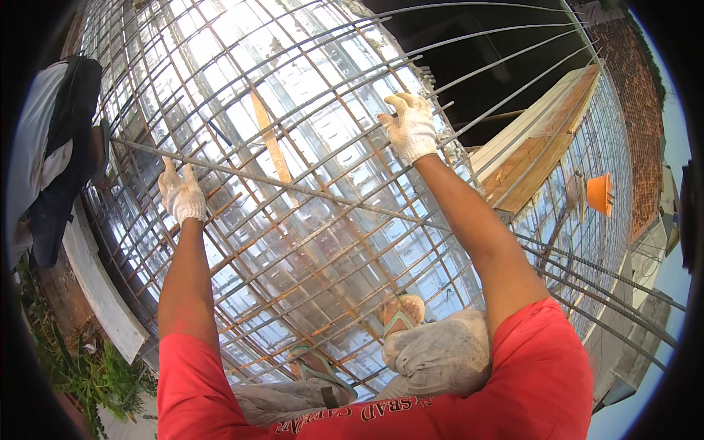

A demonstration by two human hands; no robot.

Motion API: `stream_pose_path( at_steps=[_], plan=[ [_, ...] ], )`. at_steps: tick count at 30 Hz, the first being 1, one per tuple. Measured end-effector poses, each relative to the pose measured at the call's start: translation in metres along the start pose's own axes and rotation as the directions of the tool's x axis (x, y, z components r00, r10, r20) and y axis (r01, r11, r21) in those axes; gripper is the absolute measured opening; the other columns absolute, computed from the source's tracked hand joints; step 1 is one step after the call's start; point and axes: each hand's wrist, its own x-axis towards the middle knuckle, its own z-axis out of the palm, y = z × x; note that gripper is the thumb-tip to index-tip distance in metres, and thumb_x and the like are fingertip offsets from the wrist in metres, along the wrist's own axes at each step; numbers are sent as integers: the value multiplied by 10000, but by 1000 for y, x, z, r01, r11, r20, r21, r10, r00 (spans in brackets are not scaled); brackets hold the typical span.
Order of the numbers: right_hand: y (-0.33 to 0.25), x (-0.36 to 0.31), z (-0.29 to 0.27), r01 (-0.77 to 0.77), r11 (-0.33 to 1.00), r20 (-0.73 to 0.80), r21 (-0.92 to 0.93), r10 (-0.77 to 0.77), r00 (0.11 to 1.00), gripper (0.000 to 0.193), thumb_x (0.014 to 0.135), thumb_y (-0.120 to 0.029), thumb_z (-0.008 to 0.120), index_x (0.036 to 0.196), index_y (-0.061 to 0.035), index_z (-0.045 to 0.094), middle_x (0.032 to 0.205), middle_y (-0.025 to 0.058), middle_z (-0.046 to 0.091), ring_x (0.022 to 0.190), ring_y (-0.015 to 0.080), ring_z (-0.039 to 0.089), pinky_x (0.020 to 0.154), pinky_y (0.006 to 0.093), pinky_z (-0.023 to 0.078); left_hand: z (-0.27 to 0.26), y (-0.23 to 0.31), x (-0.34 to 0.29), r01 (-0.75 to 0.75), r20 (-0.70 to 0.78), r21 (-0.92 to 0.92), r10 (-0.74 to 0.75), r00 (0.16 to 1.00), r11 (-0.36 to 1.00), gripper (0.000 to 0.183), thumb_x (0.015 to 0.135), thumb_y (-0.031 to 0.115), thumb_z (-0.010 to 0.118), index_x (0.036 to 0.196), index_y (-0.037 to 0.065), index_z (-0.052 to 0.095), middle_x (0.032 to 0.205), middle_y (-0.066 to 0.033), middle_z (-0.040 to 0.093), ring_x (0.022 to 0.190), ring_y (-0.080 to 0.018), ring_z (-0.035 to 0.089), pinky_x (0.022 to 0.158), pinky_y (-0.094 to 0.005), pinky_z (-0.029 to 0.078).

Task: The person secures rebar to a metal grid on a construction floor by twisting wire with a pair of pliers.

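Note:
My left hand [182, 194], in a white knit glove, is over the steel rebar grid [323, 238], fingers apart and pointing away from me. Just beyond its fingertips a long loose rebar [286, 185] lies slantwise across the grid, from the far left toward my right forearm. Farther off to the right, my right hand [412, 130], gloved the same way, rests at the grid's edge with fingers bent and apart over the bars. I see nothing clearly held in either hand. Beneath the grid is shiny metal decking [312, 136].
A person in dark clothing [62, 147] is at the left, by the loose rebar's end. A thin wood strip [271, 139] lies under the bars. On the right are a plank form [539, 139], a dark opening [469, 66], an orange bucket [600, 193] and projecting rebars [609, 297]. My sandalled feet [403, 312] stand on the grid.

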Motion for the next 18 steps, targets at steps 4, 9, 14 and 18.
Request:
stream_pose_path(
  at_steps=[4, 9, 14, 18],
  plan=[
    [31, 3, 4, -681, 701, -103, 211, 709, 698, 432, 905, -364, 795, 1199, -67, 685, 1260, 210, 686, 1220, 413, 638, 1061, 510, 501, -10, 13, -1, -17, 25, 46, 16, 1000, 999, 691, 1026, 440, 625, 1622, 154, 427, 1609, -205, 481, 1524, -393, 389, 1228, -526, 351],
    [64, 22, -40, -909, 382, 247, 170, 876, 414, 482, 949, -458, 721, 1197, -45, 727, 1243, 260, 743, 1184, 412, 716, 1027, 519, 558, -54, 149, -58, -495, 38, -137, 504, 863, 858, 289, 916, 222, 765, 1183, 114, 738, 1221, -130, 729, 1198, -343, 645, 1067, -496, 465],
    [66, 36, -44, -918, 397, 317, 3, 870, 377, 600, 1007, -559, 581, 1290, -56, 746, 1337, 236, 716, 1261, 400, 688, 1058, 509, 553, -58, 246, -95, -663, 545, -49, 577, 608, 747, 313, 881, 458, 768, 975, 166, 835, 909, -110, 793, 966, -328, 738, 1018, -472, 475],
    [85, 35, -26, -909, 416, 366, 40, 840, 401, 613, 1037, -553, 492, 1234, -49, 780, 1305, 239, 728, 1237, 411, 699, 1042, 523, 559, -49, 259, -77, -665, 729, 75, 414, 544, 743, 296, 909, 429, 744, 998, 161, 833, 854, -120, 784, 869, -352, 757, 865, -492, 553]
  ],
)
